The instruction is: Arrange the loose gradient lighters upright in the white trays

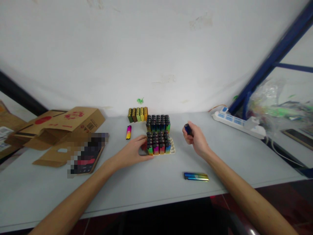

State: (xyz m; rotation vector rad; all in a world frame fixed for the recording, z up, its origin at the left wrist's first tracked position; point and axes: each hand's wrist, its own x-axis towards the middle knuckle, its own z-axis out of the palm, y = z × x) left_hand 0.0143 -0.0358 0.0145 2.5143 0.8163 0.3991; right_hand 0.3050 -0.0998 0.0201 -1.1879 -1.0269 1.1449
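Observation:
My left hand (130, 152) grips the left side of a white tray (172, 147) with its thumb and fingers. Several black-topped, rainbow-coloured lighters (158, 143) stand upright in it, and slots at its right end show bare. To the right, my right hand (198, 141) is closed around a dark blue lighter (187, 128), held apart from the tray. Directly behind the tray stands another block of upright lighters (158, 124). One blue-and-gold lighter (196, 176) lies near the front edge, and a pink-and-yellow lighter (128, 132) lies left of the blocks.
Against the wall stands a block of gold and green lighters (138, 115). Opened cardboard boxes (83, 119) and a partly blurred phone (88, 156) occupy the left side. A white power strip (238, 124) with its cable lies at right, near a blue metal frame (269, 55) and plastic bags (269, 98).

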